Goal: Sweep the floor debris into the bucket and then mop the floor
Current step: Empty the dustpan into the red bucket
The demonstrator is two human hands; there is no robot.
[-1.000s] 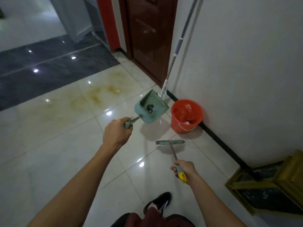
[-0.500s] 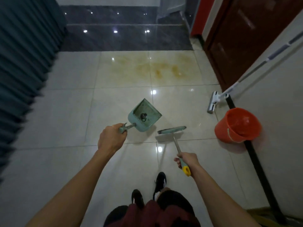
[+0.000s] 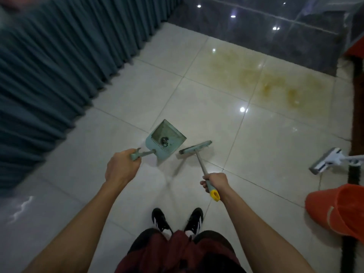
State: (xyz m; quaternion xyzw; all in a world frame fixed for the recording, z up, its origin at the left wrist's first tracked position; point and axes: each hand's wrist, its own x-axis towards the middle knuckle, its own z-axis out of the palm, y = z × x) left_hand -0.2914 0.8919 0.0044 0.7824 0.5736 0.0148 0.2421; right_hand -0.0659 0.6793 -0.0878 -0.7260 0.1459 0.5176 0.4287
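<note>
My left hand point(image 3: 121, 168) grips the handle of a pale green dustpan point(image 3: 165, 141), held above the floor with a small dark bit of debris point(image 3: 163, 141) in its tray. My right hand point(image 3: 215, 183) grips the yellow-tipped handle of a short green brush point(image 3: 195, 148), whose head hangs just right of the dustpan. The orange bucket point(image 3: 334, 211) stands on the floor at the right edge. Beyond it, the white mop head point(image 3: 325, 163) rests on the tiles, its handle running off the frame.
Blue-grey pleated curtains point(image 3: 49, 79) fill the left side. Yellowish stains point(image 3: 275, 87) mark the white tiles ahead, before a dark tiled strip point(image 3: 256, 26). A dark baseboard point(image 3: 354, 107) runs along the right. My black shoes point(image 3: 177, 221) stand below the hands.
The view has swung left, so the bucket and mop have slid to the right edge and the curtains fill the left. Both hands keep their grips on dustpan and brush.
</note>
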